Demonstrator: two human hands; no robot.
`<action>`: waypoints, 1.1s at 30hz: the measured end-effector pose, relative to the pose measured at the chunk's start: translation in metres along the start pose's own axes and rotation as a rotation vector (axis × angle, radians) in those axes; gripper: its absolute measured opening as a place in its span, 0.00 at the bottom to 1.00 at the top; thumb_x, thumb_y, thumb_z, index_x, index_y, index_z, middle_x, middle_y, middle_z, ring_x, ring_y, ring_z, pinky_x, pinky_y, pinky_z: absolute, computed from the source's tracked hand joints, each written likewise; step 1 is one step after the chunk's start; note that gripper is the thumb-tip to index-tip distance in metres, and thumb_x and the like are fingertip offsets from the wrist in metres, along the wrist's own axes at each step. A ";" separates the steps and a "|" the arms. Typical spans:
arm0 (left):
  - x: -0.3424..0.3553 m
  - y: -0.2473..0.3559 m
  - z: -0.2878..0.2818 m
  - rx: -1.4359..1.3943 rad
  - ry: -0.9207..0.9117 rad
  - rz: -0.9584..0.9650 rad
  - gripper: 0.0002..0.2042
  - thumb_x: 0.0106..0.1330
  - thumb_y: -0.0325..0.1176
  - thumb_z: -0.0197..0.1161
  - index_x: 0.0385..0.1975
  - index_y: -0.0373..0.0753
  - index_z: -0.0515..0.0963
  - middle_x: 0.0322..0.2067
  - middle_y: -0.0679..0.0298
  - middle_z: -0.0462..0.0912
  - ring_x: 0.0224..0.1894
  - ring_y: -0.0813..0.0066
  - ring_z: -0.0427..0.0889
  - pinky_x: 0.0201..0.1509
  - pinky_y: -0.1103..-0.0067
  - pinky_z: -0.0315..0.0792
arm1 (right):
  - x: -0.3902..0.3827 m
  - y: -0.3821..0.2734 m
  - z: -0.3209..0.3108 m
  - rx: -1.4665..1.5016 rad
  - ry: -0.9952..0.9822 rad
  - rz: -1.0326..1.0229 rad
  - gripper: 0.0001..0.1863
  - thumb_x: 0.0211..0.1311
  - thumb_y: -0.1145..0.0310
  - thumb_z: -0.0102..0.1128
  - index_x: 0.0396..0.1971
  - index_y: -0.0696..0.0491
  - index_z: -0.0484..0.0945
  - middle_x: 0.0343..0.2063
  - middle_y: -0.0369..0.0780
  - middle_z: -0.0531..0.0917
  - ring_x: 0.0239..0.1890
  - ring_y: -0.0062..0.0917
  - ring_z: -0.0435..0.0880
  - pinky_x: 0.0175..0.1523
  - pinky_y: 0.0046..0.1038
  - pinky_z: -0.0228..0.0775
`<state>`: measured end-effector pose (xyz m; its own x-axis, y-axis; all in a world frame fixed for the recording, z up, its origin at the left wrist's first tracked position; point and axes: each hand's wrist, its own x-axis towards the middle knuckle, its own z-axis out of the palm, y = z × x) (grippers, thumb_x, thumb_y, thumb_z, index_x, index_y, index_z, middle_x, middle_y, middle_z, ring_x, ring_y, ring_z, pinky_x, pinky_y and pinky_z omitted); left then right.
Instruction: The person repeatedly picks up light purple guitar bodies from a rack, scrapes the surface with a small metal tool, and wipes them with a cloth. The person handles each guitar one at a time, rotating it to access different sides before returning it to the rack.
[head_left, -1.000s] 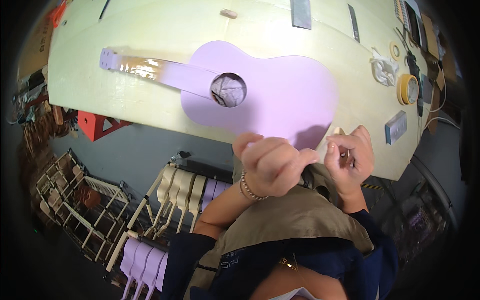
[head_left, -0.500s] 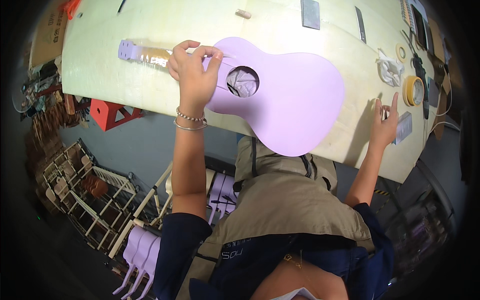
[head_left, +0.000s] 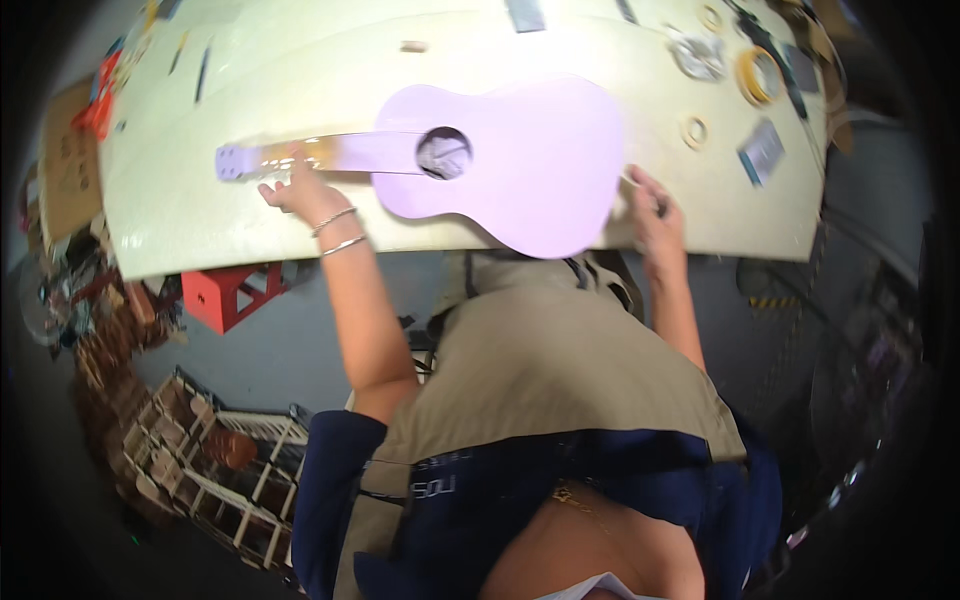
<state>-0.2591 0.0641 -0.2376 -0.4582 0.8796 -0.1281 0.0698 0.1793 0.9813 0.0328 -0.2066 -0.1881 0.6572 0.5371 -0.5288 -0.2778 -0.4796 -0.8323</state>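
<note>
A lilac ukulele-shaped body lies on the pale table, with pale wadding in its round hole and glossy wrapping on part of its neck. My left hand is just below the neck, fingers apart, the upper fingertips at or touching the wrapped part; I cannot tell contact. My right hand is beside the body's lower right edge, fingers curled round something small that I cannot make out.
Tape rolls, a crumpled tissue, a dark tool and a flat block lie on the table's right. A red stool and a wooden rack stand below at left.
My hands were together at the body's lower edge, then moved apart. Since half a second ago, my left hand has moved down and left along the neck; the view has shifted.
</note>
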 end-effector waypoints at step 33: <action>-0.059 0.166 -0.029 -0.541 -0.692 0.068 0.19 0.65 0.33 0.43 0.49 0.23 0.55 0.44 0.38 0.68 0.47 0.50 0.71 0.50 0.65 0.70 | -0.024 -0.007 0.043 0.781 -0.147 -0.007 0.31 0.60 0.49 0.47 0.52 0.61 0.63 0.24 0.29 0.70 0.17 0.07 0.57 0.19 0.08 0.50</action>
<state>-0.2461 0.0291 -0.0627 0.1838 0.9818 0.0472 -0.4318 0.0375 0.9012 -0.0110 -0.1864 -0.1764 0.5766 0.6504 -0.4945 -0.7208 0.1200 -0.6827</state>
